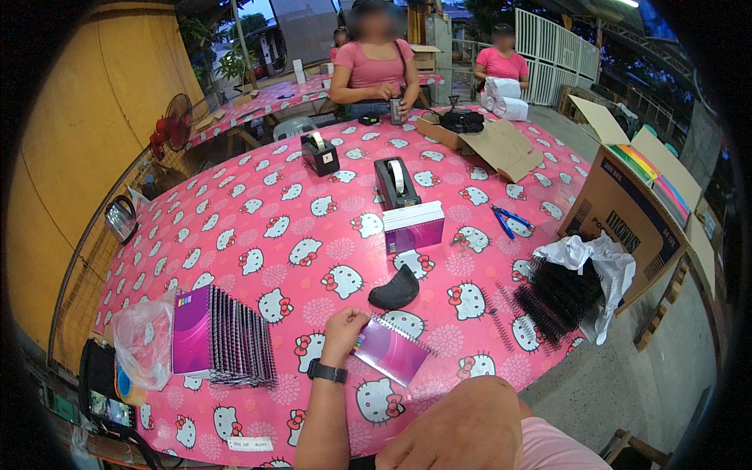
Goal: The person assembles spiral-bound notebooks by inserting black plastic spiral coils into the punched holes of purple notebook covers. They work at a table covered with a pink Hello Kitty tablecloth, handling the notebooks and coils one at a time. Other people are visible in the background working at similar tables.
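Note:
A purple spiral notebook (pixel 392 352) lies tilted on the table in front of me, its black coil along the upper right edge. My left hand (pixel 345 329), with a dark watch at the wrist, has its fingers closed at the notebook's upper left corner, by the end of the coil. Large and close at the lower edge is the back of my right hand (pixel 454 427); its fingers are hidden. Just beyond the notebook rests a black curved pad (pixel 395 288). To the left stands a row of coil-bound purple notebooks (pixel 227 335).
Farther off are a purple-covered paper stack (pixel 413 229), two tape dispensers (pixel 398 184) and blue-handled pliers (pixel 511 221). Black coils (pixel 560 296) lie at right, beside a cardboard box (pixel 619 215). A plastic bag (pixel 142 341) sits left. Several people in pink are across the table.

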A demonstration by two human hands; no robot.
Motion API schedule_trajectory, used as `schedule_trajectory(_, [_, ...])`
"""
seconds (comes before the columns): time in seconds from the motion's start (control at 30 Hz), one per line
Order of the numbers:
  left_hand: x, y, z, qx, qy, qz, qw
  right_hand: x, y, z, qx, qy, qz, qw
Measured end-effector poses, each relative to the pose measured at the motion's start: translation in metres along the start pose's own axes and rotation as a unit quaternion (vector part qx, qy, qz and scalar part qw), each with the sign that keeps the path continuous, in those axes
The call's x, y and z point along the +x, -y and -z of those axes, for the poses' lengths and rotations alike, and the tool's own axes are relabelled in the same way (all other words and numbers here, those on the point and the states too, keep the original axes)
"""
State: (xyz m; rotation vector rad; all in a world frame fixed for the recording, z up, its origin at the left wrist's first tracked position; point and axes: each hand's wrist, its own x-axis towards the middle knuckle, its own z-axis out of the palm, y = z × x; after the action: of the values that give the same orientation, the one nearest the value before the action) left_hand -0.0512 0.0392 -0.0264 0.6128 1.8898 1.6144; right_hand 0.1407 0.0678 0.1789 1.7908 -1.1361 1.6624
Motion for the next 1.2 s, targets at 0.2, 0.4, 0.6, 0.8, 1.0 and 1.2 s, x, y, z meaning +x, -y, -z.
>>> schedule_trajectory(0.2, [-0.001,0.006,0.006,0.009,-0.009,0.007,1.000,-0.008,-0.006,0.000,-0.002,0.004,0.031,1.000])
schedule_trajectory(0.4, [0.001,0.004,0.002,0.002,-0.004,0.002,1.000,-0.005,-0.005,0.000,-0.004,0.002,0.025,1.000])
schedule_trajectory(0.6, [-0.002,0.003,0.005,0.016,-0.014,0.015,1.000,-0.005,-0.003,0.001,0.000,0.002,0.014,1.000])
schedule_trajectory(0.8, [0.002,0.003,0.002,0.004,0.000,-0.002,1.000,-0.005,0.011,0.003,-0.001,-0.026,-0.149,0.989])
schedule_trajectory(1.0, [-0.002,0.001,0.004,0.004,-0.006,0.002,1.000,-0.025,0.022,0.002,-0.018,-0.043,-0.248,0.968])
schedule_trajectory(1.2, [-0.001,0.000,0.003,-0.002,-0.001,0.013,1.000,-0.008,-0.006,-0.001,0.007,0.005,0.022,1.000])
